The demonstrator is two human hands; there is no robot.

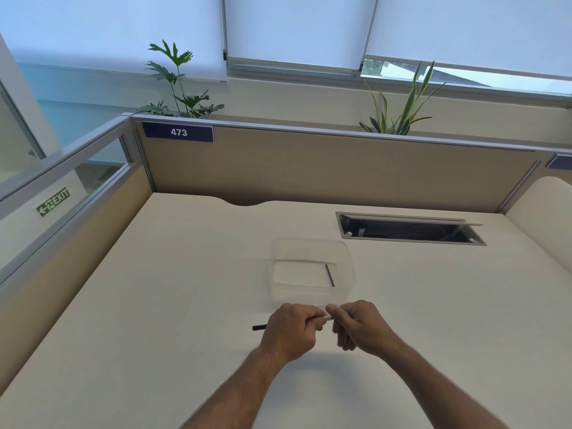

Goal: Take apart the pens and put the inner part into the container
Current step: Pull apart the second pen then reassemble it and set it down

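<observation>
- the pen [259, 327] is held level above the worktop [161, 298], near its front edge; its dark end pokes out past the left hand.
- the left hand [289, 331] is closed around the pen's barrel; the right hand [359, 328] pinches its pale end between fingertips.
- the step looks like pulling or twisting the pen apart.
- next, i'd judge, the inner part must slide free and go forward into the container.
- the clear container [312, 270] sits just beyond the hands, mid-worktop, with one thin dark refill [330, 275] inside by its right wall.
</observation>
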